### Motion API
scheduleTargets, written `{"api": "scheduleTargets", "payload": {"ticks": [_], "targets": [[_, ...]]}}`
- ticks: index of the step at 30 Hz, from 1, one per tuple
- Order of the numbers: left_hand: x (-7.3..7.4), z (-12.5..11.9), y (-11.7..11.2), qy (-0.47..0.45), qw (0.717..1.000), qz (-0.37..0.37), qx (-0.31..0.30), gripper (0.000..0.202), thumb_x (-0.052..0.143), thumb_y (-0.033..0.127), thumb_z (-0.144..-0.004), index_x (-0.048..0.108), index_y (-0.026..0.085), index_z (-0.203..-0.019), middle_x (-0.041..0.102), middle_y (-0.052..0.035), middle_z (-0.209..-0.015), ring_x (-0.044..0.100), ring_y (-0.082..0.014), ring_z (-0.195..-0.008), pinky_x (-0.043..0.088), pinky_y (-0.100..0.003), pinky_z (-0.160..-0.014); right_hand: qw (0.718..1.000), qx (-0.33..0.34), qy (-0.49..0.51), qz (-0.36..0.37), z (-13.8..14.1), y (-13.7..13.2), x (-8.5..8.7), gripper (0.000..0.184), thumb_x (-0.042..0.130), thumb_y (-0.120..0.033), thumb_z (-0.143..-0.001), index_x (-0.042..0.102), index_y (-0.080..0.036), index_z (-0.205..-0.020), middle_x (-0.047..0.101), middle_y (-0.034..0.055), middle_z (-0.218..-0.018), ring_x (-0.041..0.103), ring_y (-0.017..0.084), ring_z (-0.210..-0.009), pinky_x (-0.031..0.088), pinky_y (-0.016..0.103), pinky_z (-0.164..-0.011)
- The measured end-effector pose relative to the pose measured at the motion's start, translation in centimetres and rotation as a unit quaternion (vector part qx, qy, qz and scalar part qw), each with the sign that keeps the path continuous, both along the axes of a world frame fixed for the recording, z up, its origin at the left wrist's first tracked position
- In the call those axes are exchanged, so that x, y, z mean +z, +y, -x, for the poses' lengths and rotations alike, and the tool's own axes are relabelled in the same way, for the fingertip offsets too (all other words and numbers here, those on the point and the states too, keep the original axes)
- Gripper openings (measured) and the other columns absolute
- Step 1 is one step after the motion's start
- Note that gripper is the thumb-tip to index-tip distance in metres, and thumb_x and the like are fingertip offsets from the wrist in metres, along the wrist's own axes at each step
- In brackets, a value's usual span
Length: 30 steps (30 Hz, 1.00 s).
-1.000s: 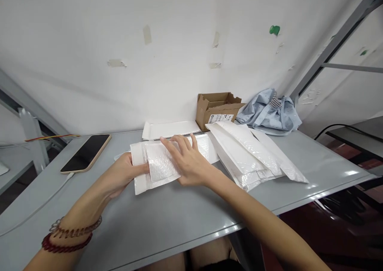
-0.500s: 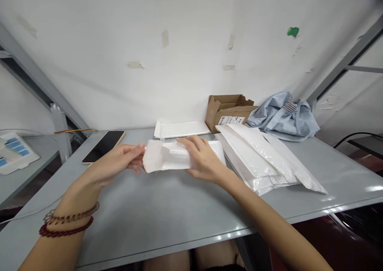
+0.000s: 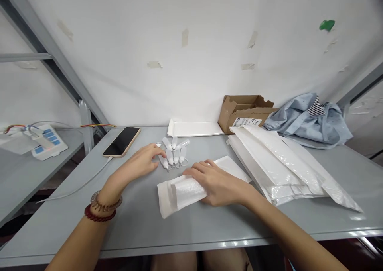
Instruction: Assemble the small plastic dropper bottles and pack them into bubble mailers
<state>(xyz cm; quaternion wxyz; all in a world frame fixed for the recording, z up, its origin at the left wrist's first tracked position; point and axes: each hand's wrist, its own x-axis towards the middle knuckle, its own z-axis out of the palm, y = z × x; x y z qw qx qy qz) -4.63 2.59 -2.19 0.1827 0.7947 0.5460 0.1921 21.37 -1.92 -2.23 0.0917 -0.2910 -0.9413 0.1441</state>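
Note:
My right hand [image 3: 214,183] grips a narrow white padded envelope [image 3: 187,192] by its middle, fingers over the top. The envelope lies at a slant above the table, its mouth gaping toward the left. Beside it, several small white dropper-like bottles [image 3: 176,153] lie in a cluster with their thin tips toward me. At the cluster's left edge is my left hand [image 3: 142,159], thumb and index apart around the nearest bottle; whether they touch it is not clear. The other left fingers are partly hidden.
A charging phone [image 3: 122,142] lies at the left with its white cable. Along the wall stand a shallow white tray-like piece [image 3: 194,128] and an open cardboard box [image 3: 247,113]. A stack of white padded envelopes [image 3: 272,159] and a light blue cloth bag [image 3: 305,121] occupy the right.
My left hand has let go of the envelope's mouth and moved to the small bottles, which are now uncovered. My right hand has brought the envelope nearer me and tilted it. The view has shifted left.

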Motion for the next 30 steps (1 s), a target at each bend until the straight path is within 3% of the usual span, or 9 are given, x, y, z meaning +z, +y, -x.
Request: {"api": "scheduleTargets", "payload": {"ticks": [5, 11, 14, 17, 22, 25, 30], "targets": [[-0.4, -0.4, -0.2, 0.018, 1.000, 0.022, -0.005, 0.024, 0.056, 0.018, -0.062, 0.070, 0.027, -0.078, 0.057, -0.0020, -0.074, 0.054, -0.0206, -0.067, 0.038, -0.027, -0.059, 1.000, -0.010, -0.008, -0.005, 0.1, -0.1, -0.4, 0.055, 0.059, -0.020, -0.073, 0.044, -0.019, -0.126, 0.054, 0.0102, -0.107, 0.051, 0.024, -0.095, 0.036, 0.039, -0.085], [0.6, 0.2, -0.4, 0.023, 0.998, 0.063, -0.011, 0.010, 0.056, 0.017, -0.057, 0.059, 0.023, -0.050, 0.048, 0.0020, -0.048, 0.042, -0.0142, -0.045, 0.027, -0.023, -0.043, 0.999, -0.044, -0.011, 0.006, -0.3, 0.3, -0.1, 0.065, 0.061, -0.022, -0.070, 0.039, -0.017, -0.131, 0.053, 0.0112, -0.108, 0.050, 0.025, -0.097, 0.038, 0.039, -0.085], [2.5, 1.0, -0.9, -0.021, 0.996, 0.090, 0.018, 0.006, 0.060, 0.024, -0.062, 0.063, 0.023, -0.057, 0.050, 0.0023, -0.048, 0.044, -0.0134, -0.042, 0.030, -0.022, -0.040, 0.997, -0.072, -0.002, 0.002, -0.5, 0.7, -0.3, 0.069, 0.062, -0.022, -0.068, 0.036, -0.017, -0.132, 0.053, 0.0112, -0.109, 0.050, 0.025, -0.097, 0.038, 0.039, -0.084], [4.2, 1.2, -1.7, -0.165, 0.973, 0.159, 0.035, 0.005, 0.068, 0.027, -0.063, 0.069, 0.024, -0.066, 0.055, 0.0002, -0.046, 0.051, -0.0161, -0.045, 0.041, -0.024, -0.045, 0.995, -0.098, 0.009, -0.010, -0.4, 0.8, -0.5, 0.068, 0.060, -0.021, -0.067, 0.037, -0.017, -0.131, 0.053, 0.0112, -0.108, 0.049, 0.025, -0.095, 0.038, 0.038, -0.082], [4.2, -0.8, -2.5, -0.227, 0.943, 0.242, -0.023, 0.015, 0.070, 0.030, -0.066, 0.070, 0.023, -0.079, 0.065, -0.0024, -0.056, 0.060, -0.0202, -0.053, 0.048, -0.028, -0.054, 0.989, -0.141, 0.034, -0.037, 0.1, 0.7, -0.5, 0.069, 0.057, -0.022, -0.069, 0.035, -0.014, -0.133, 0.052, 0.0118, -0.107, 0.048, 0.026, -0.097, 0.039, 0.039, -0.083], [3.2, -2.5, -2.5, -0.183, 0.960, 0.208, -0.024, 0.016, 0.062, 0.035, -0.073, 0.069, 0.023, -0.081, 0.059, 0.0017, -0.052, 0.054, -0.0164, -0.049, 0.042, -0.025, -0.051, 0.981, -0.181, 0.028, -0.060, 0.6, 0.6, -0.7, 0.069, 0.057, -0.021, -0.068, 0.035, -0.012, -0.133, 0.053, 0.0127, -0.108, 0.047, 0.027, -0.098, 0.039, 0.040, -0.085], [1.4, -4.1, -2.4, -0.052, 0.998, 0.042, -0.016, 0.027, 0.052, 0.031, -0.076, 0.061, 0.020, -0.053, 0.048, 0.0021, -0.049, 0.042, -0.0138, -0.049, 0.025, -0.024, -0.047, 0.978, -0.193, -0.014, -0.075, 1.4, 0.6, -1.2, 0.065, 0.055, -0.023, -0.072, 0.036, -0.010, -0.132, 0.053, 0.0147, -0.110, 0.047, 0.028, -0.101, 0.038, 0.042, -0.086]]}}
